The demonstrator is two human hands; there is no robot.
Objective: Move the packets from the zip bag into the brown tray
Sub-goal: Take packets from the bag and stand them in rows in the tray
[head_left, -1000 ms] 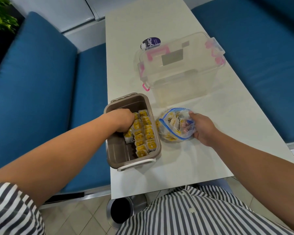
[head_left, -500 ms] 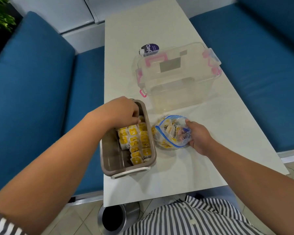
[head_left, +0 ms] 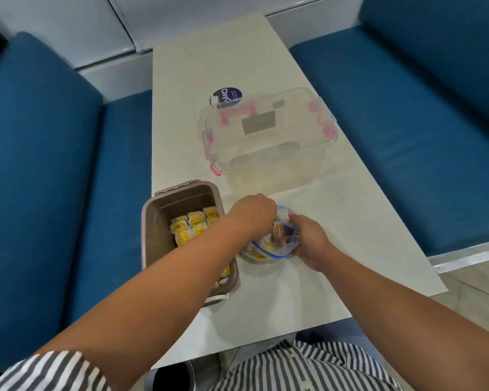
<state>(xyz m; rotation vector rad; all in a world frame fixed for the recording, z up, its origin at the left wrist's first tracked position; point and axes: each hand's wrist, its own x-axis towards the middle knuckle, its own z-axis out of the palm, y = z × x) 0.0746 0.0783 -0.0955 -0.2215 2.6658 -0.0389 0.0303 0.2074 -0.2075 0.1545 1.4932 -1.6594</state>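
The brown tray [head_left: 164, 203] sits at the table's left edge with several yellow-and-white packets [head_left: 194, 224] lined up inside; my left forearm hides its near right part. Right of it lies the clear zip bag [head_left: 266, 251] with a blue seal, still holding packets. My left hand [head_left: 251, 214] reaches across the tray into the bag's mouth, fingers curled down inside; what they hold is hidden. My right hand [head_left: 308, 239] grips the bag's right side and holds it open.
A clear plastic box [head_left: 268, 142] with pink latches stands just behind the bag. A purple-labelled round container [head_left: 227, 96] sits behind it. The narrow white table [head_left: 336, 249] runs between blue bench cushions [head_left: 48, 179]. A dark bin [head_left: 171, 376] stands below the near edge.
My left hand left the tray and moved right into the zip bag. My right hand kept its grip on the bag.
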